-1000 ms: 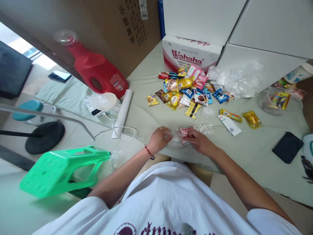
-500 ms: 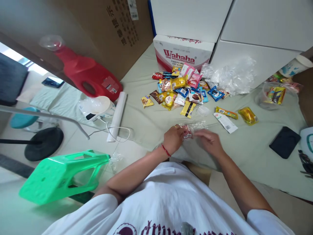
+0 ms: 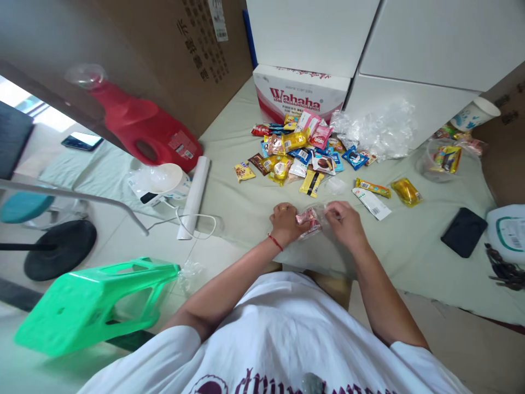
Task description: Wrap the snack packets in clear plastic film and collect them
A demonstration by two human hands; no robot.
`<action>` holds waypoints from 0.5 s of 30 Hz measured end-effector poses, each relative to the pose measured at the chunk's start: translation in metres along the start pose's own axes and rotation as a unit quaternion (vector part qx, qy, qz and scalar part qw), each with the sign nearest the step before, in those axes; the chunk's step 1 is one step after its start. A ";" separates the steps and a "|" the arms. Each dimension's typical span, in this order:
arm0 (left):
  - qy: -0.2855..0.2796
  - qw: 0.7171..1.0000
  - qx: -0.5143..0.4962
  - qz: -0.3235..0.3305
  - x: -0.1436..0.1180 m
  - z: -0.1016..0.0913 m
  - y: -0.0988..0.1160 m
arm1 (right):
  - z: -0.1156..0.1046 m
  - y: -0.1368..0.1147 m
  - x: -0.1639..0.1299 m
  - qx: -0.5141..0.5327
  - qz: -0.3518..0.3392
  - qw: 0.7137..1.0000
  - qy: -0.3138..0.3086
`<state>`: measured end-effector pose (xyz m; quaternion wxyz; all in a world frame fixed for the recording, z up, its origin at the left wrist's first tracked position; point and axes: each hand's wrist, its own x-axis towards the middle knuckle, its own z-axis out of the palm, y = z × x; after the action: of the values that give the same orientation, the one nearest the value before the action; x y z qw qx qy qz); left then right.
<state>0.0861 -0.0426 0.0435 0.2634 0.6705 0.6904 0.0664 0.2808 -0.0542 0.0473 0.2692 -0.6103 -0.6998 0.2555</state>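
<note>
A pink packet [image 3: 311, 219] was gripped by the fingers [image 3: 302, 226] of the left hand [image 3: 284, 222], its film [image 3: 321, 211] pinched by the right hand [image 3: 348, 223].

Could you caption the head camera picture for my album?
Left hand and right hand hold a clear bag with pink packaging inside, near heaped colourful packets.

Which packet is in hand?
The pink-red packet, gripped by the left hand, with the right hand at its clear plastic. The other packets, like the pile, touch neither hand.
</note>
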 end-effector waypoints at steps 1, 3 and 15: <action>-0.001 1.000 0.003 0.005 -0.001 0.001 0.001 | 0.003 -0.010 -0.005 -0.003 -0.016 0.999 -0.031; -0.008 1.000 0.005 0.014 -0.007 0.002 0.005 | 0.012 -0.026 -0.015 -0.013 -0.038 0.998 -0.056; 0.097 0.953 -0.075 0.279 -0.069 0.017 0.029 | 0.041 -0.022 -0.067 0.326 0.143 0.934 0.014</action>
<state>0.1168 -0.1112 0.0610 0.2160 0.8047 0.4913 0.2537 0.2441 -0.1244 0.0281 0.4237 -0.5860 -0.4796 0.4971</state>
